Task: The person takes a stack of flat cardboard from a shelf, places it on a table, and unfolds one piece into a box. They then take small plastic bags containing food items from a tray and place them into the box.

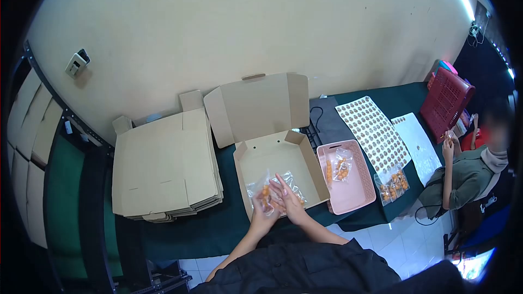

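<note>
My left hand (263, 215) is closed around a clear plastic bag of small orange balls (266, 193), held over the front of an open cardboard box (259, 155). Close against the bag's right side, my right hand (291, 202) has its fingers stretched out and its palm turned toward the bag. Another clear bag (297, 191) with some orange pieces lies in the box by the right hand. The box's lid (259, 106) stands raised against the wall.
Flattened cardboard boxes (158, 166) are stacked at left. A pink basket (355, 196) holds more bagged orange balls (342, 167). Beyond it are a sticker sheet (373, 130), several filled bags (393, 188) and a dark red basket (448, 98). Another person (463, 174) works at far right.
</note>
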A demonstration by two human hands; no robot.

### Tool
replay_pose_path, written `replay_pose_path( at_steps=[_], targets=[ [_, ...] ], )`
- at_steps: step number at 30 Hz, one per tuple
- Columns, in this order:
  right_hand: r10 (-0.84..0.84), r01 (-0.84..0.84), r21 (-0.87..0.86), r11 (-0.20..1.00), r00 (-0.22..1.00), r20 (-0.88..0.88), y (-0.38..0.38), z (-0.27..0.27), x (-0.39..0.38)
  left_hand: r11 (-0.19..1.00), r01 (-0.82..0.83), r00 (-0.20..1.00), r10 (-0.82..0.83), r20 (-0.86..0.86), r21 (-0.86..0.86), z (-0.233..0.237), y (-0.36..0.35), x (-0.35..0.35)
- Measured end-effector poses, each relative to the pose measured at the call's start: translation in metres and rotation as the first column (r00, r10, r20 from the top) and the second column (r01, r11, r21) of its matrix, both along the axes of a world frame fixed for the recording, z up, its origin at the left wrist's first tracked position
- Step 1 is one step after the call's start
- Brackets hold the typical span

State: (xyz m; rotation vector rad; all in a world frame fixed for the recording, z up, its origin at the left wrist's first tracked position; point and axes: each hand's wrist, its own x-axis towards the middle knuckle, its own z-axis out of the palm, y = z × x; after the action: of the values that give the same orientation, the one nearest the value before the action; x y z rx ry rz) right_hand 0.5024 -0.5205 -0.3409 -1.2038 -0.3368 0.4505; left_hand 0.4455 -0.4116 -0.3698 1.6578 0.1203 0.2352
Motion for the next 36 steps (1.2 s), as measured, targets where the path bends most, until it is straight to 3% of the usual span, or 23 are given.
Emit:
replay_pose_path(
  at_steps=[1,2,3,8,9,11,15,17,18,20,21,23,25,27,29,31,32,36],
  targets=[
    [0.002,-0.002,-0.002,1.000,1.000,-0.002,-0.001,0.001,0.002,1.000,-0.002,1.000,0.002,-0.002,-0.002,-0.005,0.004,0.003],
    [0.001,-0.001,-0.001,1.000,1.000,-0.008,-0.003,0.003,0.004,0.961,-0.018,1.000,0.013,-0.021,-0.275,-0.014,0.010,0.007],
    [0.001,-0.001,0.000,1.000,1.000,-0.015,-0.005,0.004,0.006,0.849,-0.040,0.999,0.020,-0.043,-0.527,-0.012,0.013,0.008],
    [-0.028,0.102,-0.330,0.939,0.975,0.223,-0.002,-0.022,0.007,0.890,-0.036,0.994,-0.017,-0.112,-0.454,0.004,0.021,0.007],
    [-0.027,0.102,-0.330,0.938,0.974,0.224,-0.003,-0.024,0.006,0.890,-0.036,0.994,-0.016,-0.111,-0.454,0.003,0.021,0.007],
    [0.196,-0.214,-0.099,0.972,0.967,-0.165,-0.004,-0.031,0.008,0.880,0.011,0.992,-0.068,-0.103,-0.475,-0.001,0.021,0.006],
    [0.151,-0.168,-0.124,0.978,0.979,-0.140,-0.007,-0.037,0.009,0.860,0.010,0.990,-0.081,-0.117,-0.511,-0.004,0.023,0.005],
    [0.103,-0.119,-0.031,0.992,0.941,-0.323,-0.008,-0.035,0.009,0.766,0.000,0.986,-0.107,-0.127,-0.642,0.005,0.023,0.004],
    [0.103,-0.119,-0.030,0.992,0.942,-0.320,-0.009,-0.034,0.009,0.767,0.002,0.986,-0.107,-0.125,-0.641,0.001,0.022,0.005],
    [0.104,-0.125,-0.172,0.977,0.986,-0.127,-0.009,-0.033,0.010,0.895,0.119,0.991,-0.134,-0.006,-0.430,-0.009,0.019,0.006],
    [0.096,-0.115,-0.167,0.979,0.988,-0.117,-0.008,-0.029,0.012,0.896,0.130,0.990,-0.143,0.002,-0.424,-0.005,0.020,0.005],
    [0.010,-0.012,-0.120,0.993,1.000,-0.018,-0.007,-0.018,0.012,0.883,0.275,0.930,-0.345,-0.127,-0.380,0.011,0.019,-0.001],
    [-0.049,0.039,-0.084,0.996,0.992,-0.116,-0.012,-0.010,0.016,0.851,0.316,0.910,-0.396,-0.119,-0.420,0.010,0.014,-0.004],
    [-0.023,0.007,-0.140,0.990,0.993,-0.116,-0.015,-0.007,0.019,0.926,0.233,0.969,-0.248,-0.012,-0.298,0.007,0.010,-0.005],
    [-0.014,0.005,-0.171,0.985,0.998,-0.054,-0.014,-0.007,0.017,0.917,0.164,0.982,-0.186,-0.025,-0.365,0.004,0.015,-0.003],
    [0.221,-0.198,-0.277,0.940,0.973,0.057,-0.015,-0.017,0.016,0.935,0.055,0.998,-0.041,0.046,-0.349,-0.018,0.029,0.005],
    [0.267,-0.210,-0.413,0.886,0.960,0.085,-0.016,0.006,0.011,0.952,0.007,1.000,-0.002,0.015,-0.306,0.005,0.029,0.003],
    [0.265,-0.238,-0.310,0.920,0.963,0.047,-0.017,0.000,0.011,0.902,0.077,0.991,-0.115,-0.066,-0.425,-0.004,0.044,0.000]
  ],
)
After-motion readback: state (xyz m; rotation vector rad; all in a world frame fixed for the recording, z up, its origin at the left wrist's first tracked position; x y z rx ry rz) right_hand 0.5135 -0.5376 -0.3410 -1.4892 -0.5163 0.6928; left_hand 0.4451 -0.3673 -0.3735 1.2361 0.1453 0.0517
